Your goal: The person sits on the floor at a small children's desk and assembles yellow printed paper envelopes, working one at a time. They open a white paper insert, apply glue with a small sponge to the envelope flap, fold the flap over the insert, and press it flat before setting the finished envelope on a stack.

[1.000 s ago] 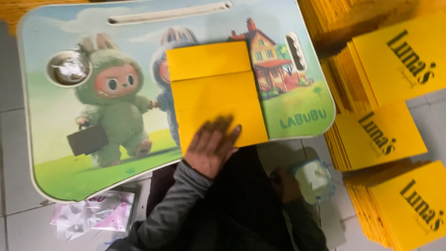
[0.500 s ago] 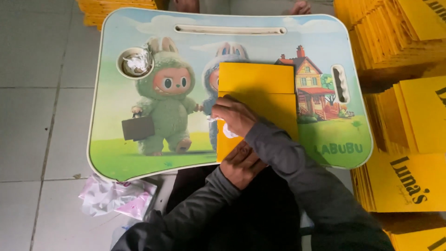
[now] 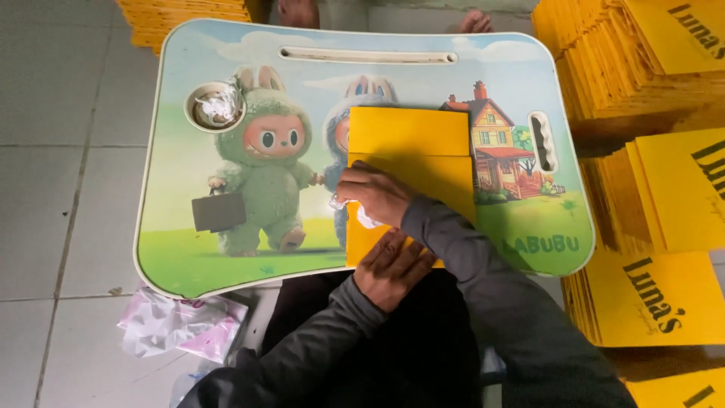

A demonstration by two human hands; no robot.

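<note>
Yellow folded sheet [image 3: 411, 162] lying flat on cartoon lap tray [image 3: 189, 249]. Left hand [image 3: 391, 266] flat on sheet's bottom edge, fingers together. Right hand [image 3: 375, 194] crossed over, fingers pinching white wad [image 3: 368, 219] against sheet.

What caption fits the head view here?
Left hand pins a yellow folded card on a cartoon-printed lap desk while the right hand wipes it with a white wad.

Yellow folded package [image 3: 411, 162]: flat, rectangular, mid-tabletop, toward its near edge.
Yellow printed stacks [image 3: 664, 189]: on floor beyond tabletop's right edge, black lettering.
</note>
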